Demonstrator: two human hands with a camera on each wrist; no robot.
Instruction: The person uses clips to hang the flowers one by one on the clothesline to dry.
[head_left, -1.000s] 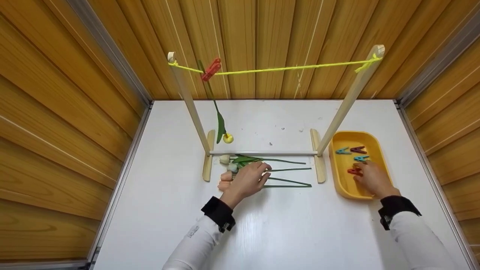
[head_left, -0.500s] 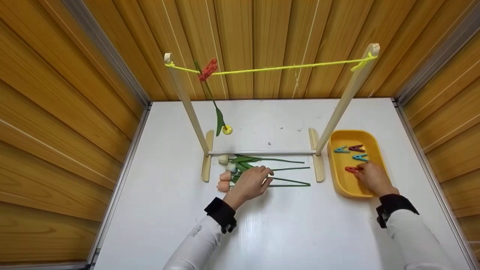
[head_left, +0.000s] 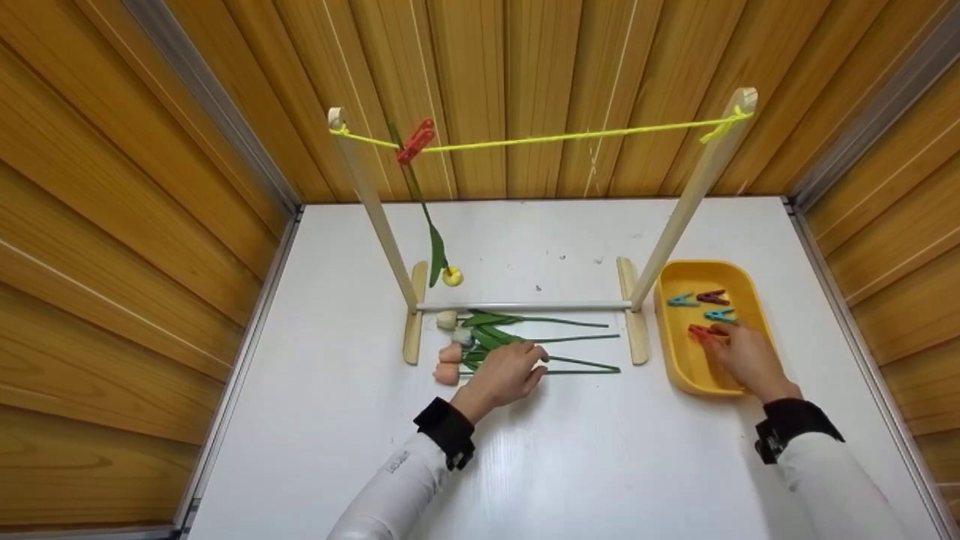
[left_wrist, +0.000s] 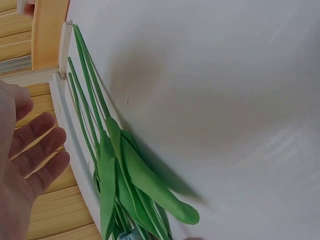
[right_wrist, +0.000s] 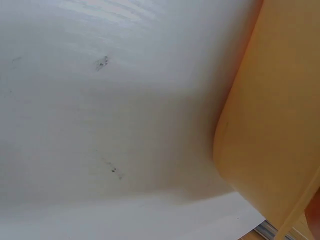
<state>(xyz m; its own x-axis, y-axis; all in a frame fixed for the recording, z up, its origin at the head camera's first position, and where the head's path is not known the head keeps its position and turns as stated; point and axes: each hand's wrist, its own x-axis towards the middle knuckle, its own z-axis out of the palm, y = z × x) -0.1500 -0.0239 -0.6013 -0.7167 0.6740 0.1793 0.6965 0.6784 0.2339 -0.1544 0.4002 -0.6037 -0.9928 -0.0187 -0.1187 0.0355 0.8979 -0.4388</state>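
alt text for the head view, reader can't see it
A person's right grip holds a red clothespin at a yellow tray while the left grip hovers over four tulips lying flat. Beyond, a yellow tulip hangs head-down from a yellow line, clipped by another red clothespin.

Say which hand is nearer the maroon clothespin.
Right. The right hand is in the yellow tray, close to the maroon clothespin; the left hand is over the flowers, left of the tray.

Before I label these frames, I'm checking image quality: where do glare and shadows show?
Head: glare streaks the white table beside the left sleeve; left wrist: soft shadows beside the green leaves; right wrist: broad shadow beside the yellow tray, glare near the top.
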